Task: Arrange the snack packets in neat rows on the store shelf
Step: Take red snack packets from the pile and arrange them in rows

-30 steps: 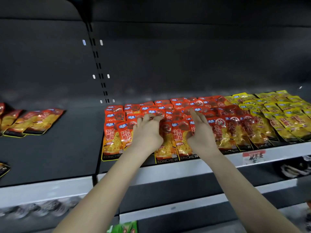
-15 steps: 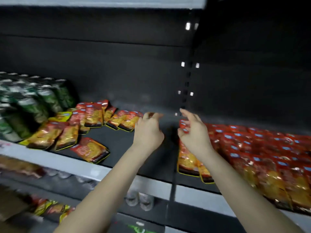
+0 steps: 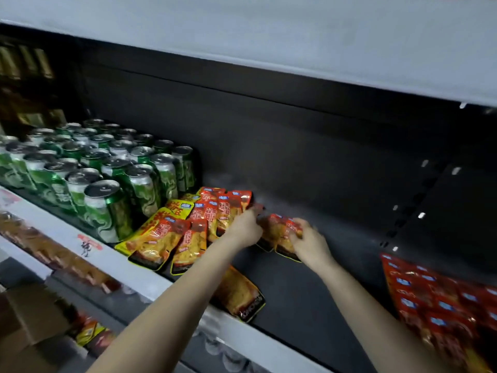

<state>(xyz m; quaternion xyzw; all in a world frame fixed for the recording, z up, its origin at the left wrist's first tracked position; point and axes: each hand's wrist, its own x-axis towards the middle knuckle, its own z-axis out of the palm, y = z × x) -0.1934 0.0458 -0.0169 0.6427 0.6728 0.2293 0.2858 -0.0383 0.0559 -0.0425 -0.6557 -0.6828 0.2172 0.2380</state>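
A loose cluster of red and yellow snack packets (image 3: 185,227) lies on the dark shelf (image 3: 317,286) beside the cans. Two more orange packets (image 3: 277,232) lie side by side just right of that cluster. My left hand (image 3: 246,228) rests on their left edge, fingers curled over it. My right hand (image 3: 309,242) is closed over their right side, covering part of them. One packet (image 3: 239,294) lies alone near the shelf's front lip, partly under my left forearm. A tidy block of red packets (image 3: 441,305) fills the shelf's right end.
Several green drink cans (image 3: 107,168) stand packed at the shelf's left. A pale shelf board (image 3: 269,30) overhangs above. The grey front rail (image 3: 150,281) carries a price label. Lower shelves hold more packets (image 3: 88,332); a cardboard box (image 3: 29,324) sits at bottom left.
My view has swung left from the tidy red block to the loose packets by the cans. Both hands have moved left and come down onto the pair of orange packets.
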